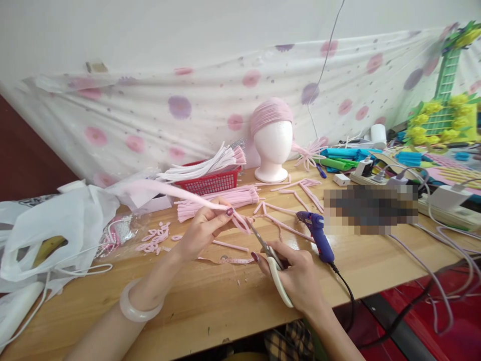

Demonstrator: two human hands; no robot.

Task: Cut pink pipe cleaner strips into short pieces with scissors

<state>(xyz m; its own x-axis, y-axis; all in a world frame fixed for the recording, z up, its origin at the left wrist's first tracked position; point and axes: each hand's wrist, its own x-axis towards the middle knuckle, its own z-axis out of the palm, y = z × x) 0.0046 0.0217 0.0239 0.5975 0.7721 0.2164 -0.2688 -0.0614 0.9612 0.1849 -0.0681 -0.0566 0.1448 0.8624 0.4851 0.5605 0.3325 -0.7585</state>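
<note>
My left hand (205,225) pinches a fuzzy pink pipe cleaner (176,192) whose end is bent into a loop by the fingertips. Its long tail stretches away to the upper left. In my right hand (296,273) are scissors (277,281) with cream-white handles. Their blades point up and left, with the tips at the looped end; whether they touch it I cannot tell. Below the hands lies a pink measuring tape (236,260). Small pink loops (154,238) sit in a pile left of my left hand.
A blue glue gun (317,235) stands right of my right hand, its cord running off the table edge. Behind are a pink pipe cleaner bundle (221,200), a red basket (210,183) and a white foam head (272,145). Power strips (376,175) and cables crowd the right; plastic bags (86,210) lie left.
</note>
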